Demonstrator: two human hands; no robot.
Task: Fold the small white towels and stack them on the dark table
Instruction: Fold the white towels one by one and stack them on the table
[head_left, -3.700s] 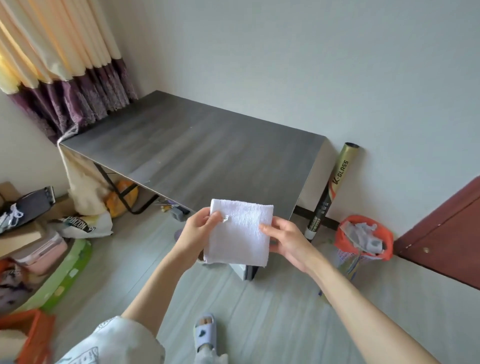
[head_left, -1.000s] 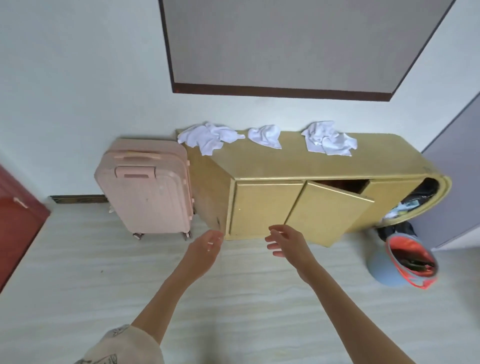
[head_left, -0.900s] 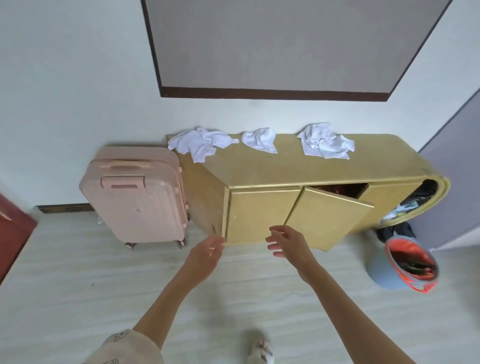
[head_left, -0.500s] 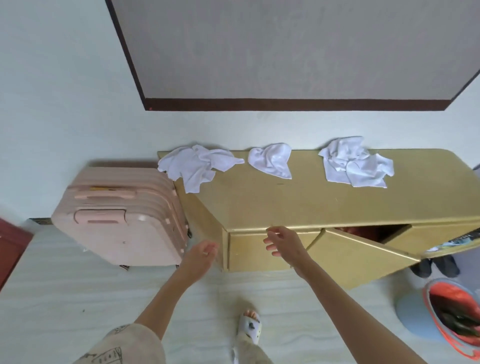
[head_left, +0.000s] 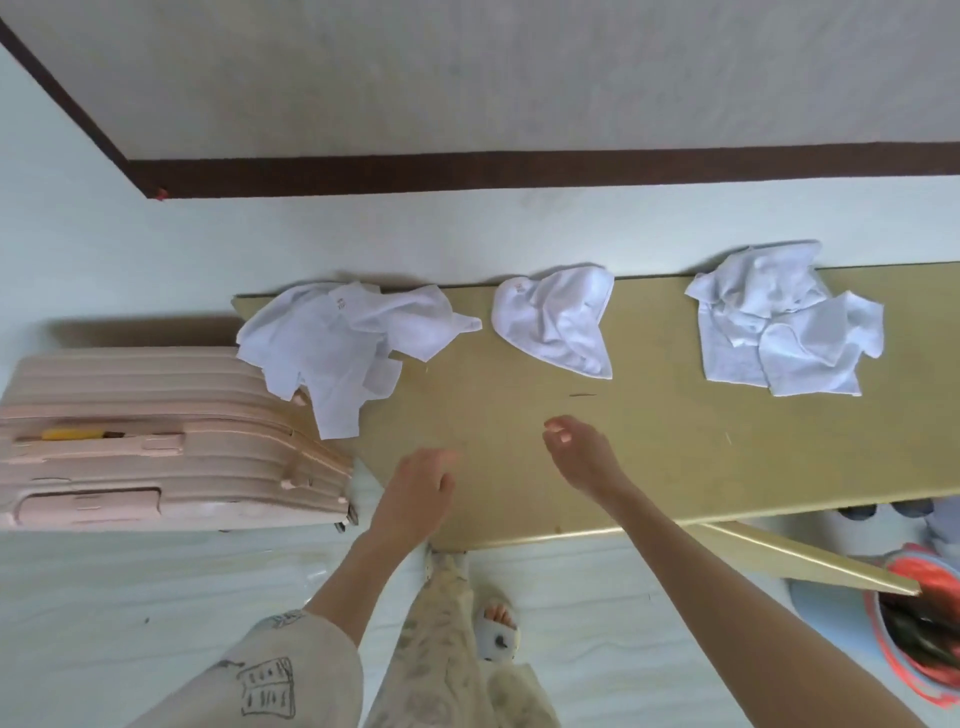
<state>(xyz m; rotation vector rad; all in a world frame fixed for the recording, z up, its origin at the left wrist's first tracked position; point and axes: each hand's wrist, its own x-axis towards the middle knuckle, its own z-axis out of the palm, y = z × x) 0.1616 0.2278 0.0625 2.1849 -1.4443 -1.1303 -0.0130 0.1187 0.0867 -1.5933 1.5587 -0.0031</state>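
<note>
Both hands, left and right, hover empty with fingers loosely apart over the cabinet top's front edge, the crumpled towels along its back edge, so a hasty grab at the left heap, overhanging the left edge, may drag several off.

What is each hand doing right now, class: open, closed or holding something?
Left hand: open, holding nothing, over the cabinet.
Right hand: open, fingers loosely curled, holding nothing, short of the towels.
</note>
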